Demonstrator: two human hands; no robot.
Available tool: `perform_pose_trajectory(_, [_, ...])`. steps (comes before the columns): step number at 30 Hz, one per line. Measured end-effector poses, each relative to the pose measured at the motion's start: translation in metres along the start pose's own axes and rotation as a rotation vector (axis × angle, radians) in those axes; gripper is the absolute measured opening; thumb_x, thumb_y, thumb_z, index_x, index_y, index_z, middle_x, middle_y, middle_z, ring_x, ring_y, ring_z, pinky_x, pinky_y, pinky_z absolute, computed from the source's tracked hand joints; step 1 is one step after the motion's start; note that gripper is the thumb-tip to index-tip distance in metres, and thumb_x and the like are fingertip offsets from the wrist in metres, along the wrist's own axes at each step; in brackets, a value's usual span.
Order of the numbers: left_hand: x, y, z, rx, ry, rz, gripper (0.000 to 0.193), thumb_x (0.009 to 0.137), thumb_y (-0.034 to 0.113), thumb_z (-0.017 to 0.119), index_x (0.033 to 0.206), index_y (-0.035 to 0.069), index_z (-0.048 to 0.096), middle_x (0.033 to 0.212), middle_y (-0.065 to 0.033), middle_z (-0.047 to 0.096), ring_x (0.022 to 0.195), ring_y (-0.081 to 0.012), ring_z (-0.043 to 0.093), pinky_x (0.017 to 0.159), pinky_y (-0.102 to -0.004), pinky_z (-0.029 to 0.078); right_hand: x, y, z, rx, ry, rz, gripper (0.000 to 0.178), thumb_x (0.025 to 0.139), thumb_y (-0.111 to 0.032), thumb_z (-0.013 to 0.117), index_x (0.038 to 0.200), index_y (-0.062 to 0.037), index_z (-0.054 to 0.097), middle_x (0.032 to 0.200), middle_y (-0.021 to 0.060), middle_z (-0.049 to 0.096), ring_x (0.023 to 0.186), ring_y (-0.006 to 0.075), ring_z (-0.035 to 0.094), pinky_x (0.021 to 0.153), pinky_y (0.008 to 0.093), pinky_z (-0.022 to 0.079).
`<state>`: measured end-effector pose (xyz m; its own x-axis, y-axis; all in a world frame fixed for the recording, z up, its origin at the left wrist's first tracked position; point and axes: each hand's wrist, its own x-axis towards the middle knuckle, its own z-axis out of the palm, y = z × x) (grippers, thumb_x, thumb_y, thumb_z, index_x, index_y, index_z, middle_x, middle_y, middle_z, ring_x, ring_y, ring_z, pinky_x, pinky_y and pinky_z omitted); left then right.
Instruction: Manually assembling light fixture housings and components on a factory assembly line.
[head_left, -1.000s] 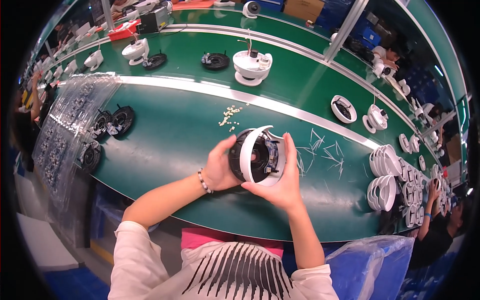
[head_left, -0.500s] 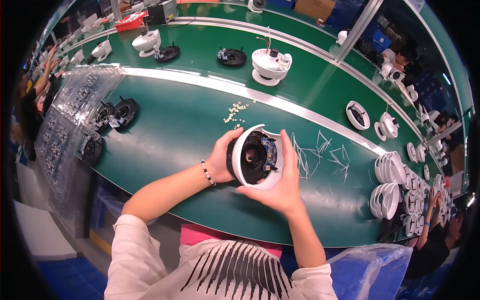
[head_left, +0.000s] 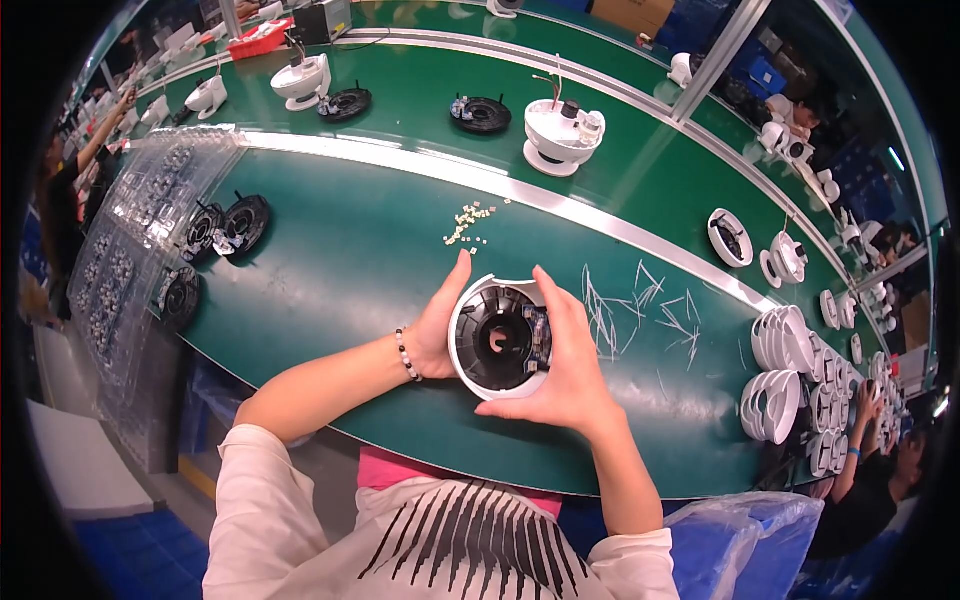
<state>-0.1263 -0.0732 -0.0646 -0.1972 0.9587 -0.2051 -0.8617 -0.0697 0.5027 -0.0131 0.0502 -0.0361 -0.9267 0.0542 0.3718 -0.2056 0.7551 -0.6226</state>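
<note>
Above the near green worktop I hold a round white camera housing [head_left: 457, 362], its open side facing up toward me. Inside it sits a black round base [head_left: 483, 378] with a hole in its middle. A small blue circuit board [head_left: 537, 325] shows at its right inner side. My right hand [head_left: 575, 375] grips the right rim, thumb at the lower edge and fingers at the top. My left hand [head_left: 435, 325] closes on the left side, thumb raised along the rim; its other fingers are mostly hidden behind the housing.
Small pale pieces [head_left: 468, 220] and thin white strips [head_left: 610, 310] lie beyond my hands. Black bases [head_left: 245, 222] and a clear parts tray [head_left: 125, 240] are at left; stacked white shells [head_left: 770, 405] at right. White camera bodies [head_left: 562, 135] stand on the conveyor [head_left: 400, 110].
The housing has come slightly toward me and tilted, so the black base faces me more squarely. My left thumb has lifted off the top rim somewhat. Parts on the conveyor have shifted right.
</note>
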Motion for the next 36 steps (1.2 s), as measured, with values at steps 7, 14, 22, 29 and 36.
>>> perform_pose_trajectory(7, [0.003,-0.004,-0.019,-0.067,-0.076,0.068,0.058,0.082,0.053,0.039,0.117,0.006,0.045,0.11,-0.012,0.053,0.097,-0.021,0.055,0.084,-0.036,0.046,0.001,0.014,0.005,0.064,0.055,-0.096,0.116,0.037,-0.037,0.082,0.129,0.0021,0.023,0.119,0.0197,0.038,0.11,0.0323,0.039,0.092,0.04,0.034])
perform_pose_trajectory(14, [0.004,-0.011,-0.005,-0.108,-0.081,0.178,0.048,0.076,0.029,0.047,0.117,0.004,0.043,0.104,-0.0127,0.054,0.092,-0.0218,0.056,0.082,-0.0356,0.046,-0.005,0.011,0.015,0.054,0.208,-0.057,0.112,0.039,-0.039,0.08,0.127,0.0027,0.025,0.119,0.0197,0.038,0.11,0.0316,0.039,0.092,0.0397,0.033])
perform_pose_trajectory(22, [0.011,-0.002,-0.008,-0.112,-0.059,0.253,0.05,0.078,0.034,0.044,0.119,0.006,0.042,0.107,-0.0116,0.054,0.097,-0.0216,0.053,0.087,-0.0366,0.042,-0.003,0.011,0.025,0.02,0.229,0.004,0.11,0.048,-0.034,0.079,0.13,0.0033,0.016,0.127,0.0234,0.028,0.116,0.0381,0.029,0.096,0.0441,0.026])
perform_pose_trajectory(29, [0.044,0.035,-0.037,-0.065,0.325,0.492,0.027,0.081,0.028,0.04,0.098,0.009,0.051,0.097,-0.0072,0.057,0.09,-0.0197,0.056,0.083,-0.0351,0.045,-0.016,0.04,-0.026,-0.21,0.354,0.022,0.08,0.059,-0.026,0.073,0.125,-0.0038,0.035,0.135,0.0199,0.025,0.125,0.0349,0.022,0.101,0.0437,0.018])
perform_pose_trajectory(36, [0.103,0.157,-0.104,0.156,0.487,0.737,0.043,0.085,0.036,0.036,0.108,0.002,0.049,0.107,-0.0127,0.055,0.097,-0.0254,0.054,0.086,-0.0415,0.045,-0.107,0.135,-0.152,-0.927,1.06,0.45,0.039,0.068,-0.017,0.067,0.102,-0.001,0.054,0.12,0.0172,0.045,0.113,0.0349,0.036,0.095,0.043,0.028])
